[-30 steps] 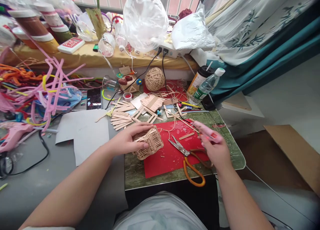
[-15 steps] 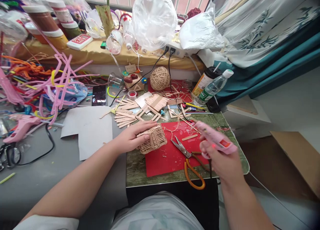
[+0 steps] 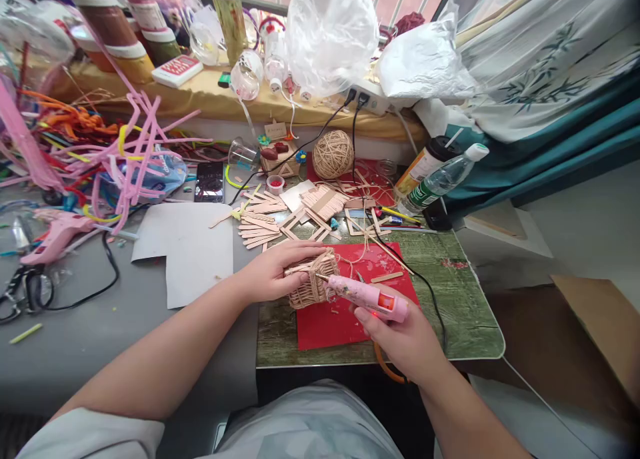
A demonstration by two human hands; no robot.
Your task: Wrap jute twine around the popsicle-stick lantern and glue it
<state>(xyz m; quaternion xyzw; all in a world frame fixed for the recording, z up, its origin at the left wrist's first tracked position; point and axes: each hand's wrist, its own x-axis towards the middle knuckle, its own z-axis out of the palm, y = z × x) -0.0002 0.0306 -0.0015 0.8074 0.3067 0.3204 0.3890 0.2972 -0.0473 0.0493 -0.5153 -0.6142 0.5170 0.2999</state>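
Observation:
My left hand [image 3: 275,271] is wrapped round a small twine-wound basket [image 3: 313,282], holding it tilted over a red sheet [image 3: 325,329]. In my right hand [image 3: 400,336] is a pink hot glue gun [image 3: 367,296]. Its metal nozzle points left and meets the basket's right side, or comes very near it; I cannot tell which. Below my right hand, an orange scissor handle [image 3: 387,366] shows, while most of the scissors is hidden. A loose strand of twine trails from the basket's top, and a single craft stick [image 3: 387,277] lies on the red sheet.
Behind the sheet are piled craft sticks [image 3: 260,229] and a ball of twine [image 3: 333,154]. A water bottle [image 3: 445,179] leans at the back right. A black cord [image 3: 433,292] curves across the right side. Left lie white card [image 3: 200,259], a phone [image 3: 209,182] and a second glue gun [image 3: 63,236].
My right hand has brought the glue gun left, from beyond the scissors to the basket, and now covers much of the scissors. My left hand still holds the basket. The view has shifted slightly.

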